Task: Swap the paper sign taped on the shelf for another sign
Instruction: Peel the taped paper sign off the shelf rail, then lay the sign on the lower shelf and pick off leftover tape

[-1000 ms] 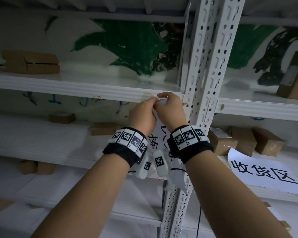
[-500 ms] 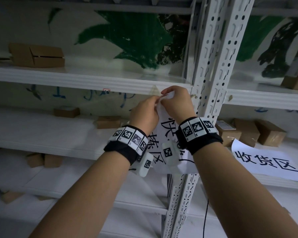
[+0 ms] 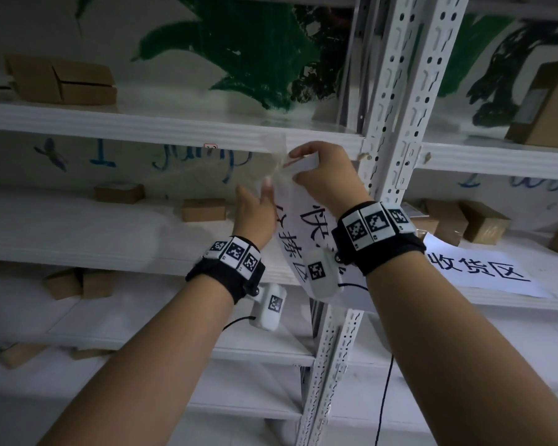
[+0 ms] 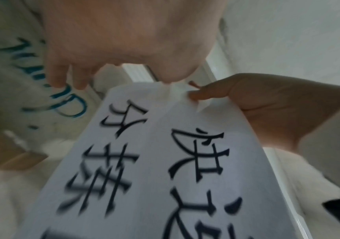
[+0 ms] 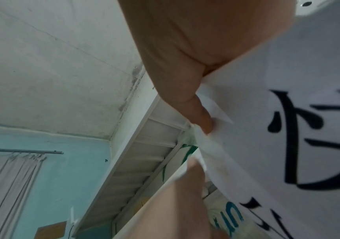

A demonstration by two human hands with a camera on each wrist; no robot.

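**Peeling a taped paper sign off a shelf edge: go easy on it**

Nearest to the camera are the two forearms with tracker bands, reaching up. The right hand point(image 3: 327, 178) has the top corner of the paper sign point(image 3: 298, 233) pinched between thumb and curled fingers point(image 4: 200, 95), right under the lip of the shelf point(image 3: 174, 130). The left hand point(image 3: 255, 210) sits just beside it, lower and to the left, with its fingers reaching up at a strip of clear tape point(image 3: 279, 156) that stretches from the shelf edge down to the sign. Whether it's actually pinching the tape I can't tell; it's blurry.

The sign is plain thin paper, so it's super light, floppy and easy to tear. There's already a little rip or crease showing near the pinched corner. I'd say hold close to the taped edge, not the dangling bottom, and pull the tape along the paper rather than yanking out. The tape looks stretchy and sticky, likely to cling to skin.

Further back, the replacement sign point(image 3: 477, 268) lies flat on the lower shelf to the right, near some small cardboard boxes point(image 3: 484, 222). Behind that is a painted wall.
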